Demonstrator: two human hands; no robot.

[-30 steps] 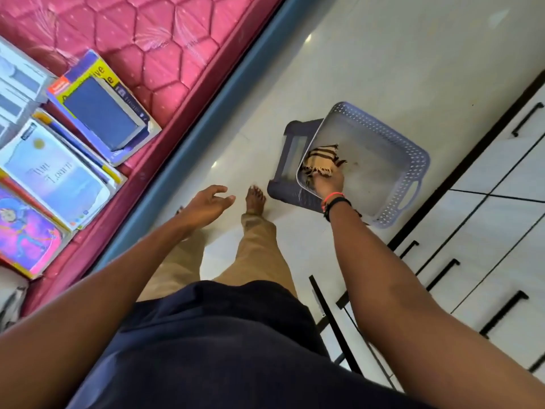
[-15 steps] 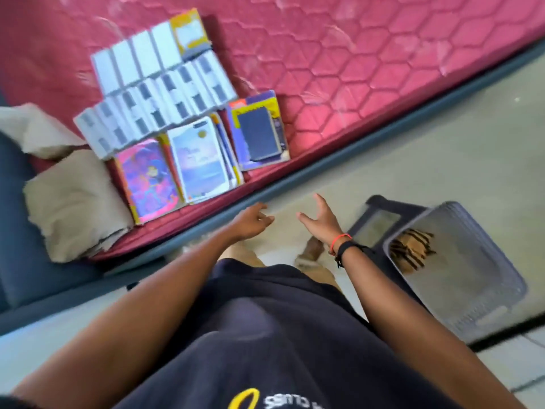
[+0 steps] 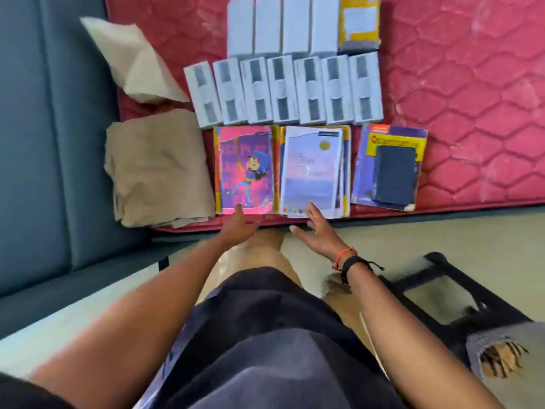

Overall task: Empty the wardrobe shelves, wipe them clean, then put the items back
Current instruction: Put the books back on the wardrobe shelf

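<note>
Both hands have moved forward from over the floor to the mattress edge since 0.5 s ago, and the view has swung so the laid-out items now sit at 12 o'clock. The left hand (image 3: 240,224) is stretched flat, fingers straight, its tips at the near edge of the pink cartoon book (image 3: 246,169); whether they touch the cover I cannot tell. The right hand (image 3: 317,234), with an orange thread and a black band at the wrist, has its fingers spread and relaxed, the longest tips over the near edge of the pale book (image 3: 311,169), which tops a small stack. The hands are apart, and neither grips anything.

At 3 o'clock of the pale book lies a blue-and-yellow book (image 3: 365,172) with a dark blue notebook (image 3: 393,175) on it. Just beyond the books runs a row of 7 white boxes (image 3: 283,90), then a row of 4 plain white boxes (image 3: 283,25) with a yellow packet (image 3: 358,22) at its 3 o'clock end. All rest on the red quilted mattress (image 3: 460,84).

At 9 o'clock of the pink book lies a folded beige cloth (image 3: 159,169). At 11 o'clock a cream cloth (image 3: 132,60) lies across the mattress corner and the blue bed frame (image 3: 44,143). At 4 o'clock of the person, on the floor (image 3: 413,240), a grey perforated basket (image 3: 477,340) holds a striped cloth (image 3: 498,358), just beside a dark stool (image 3: 442,278).
</note>
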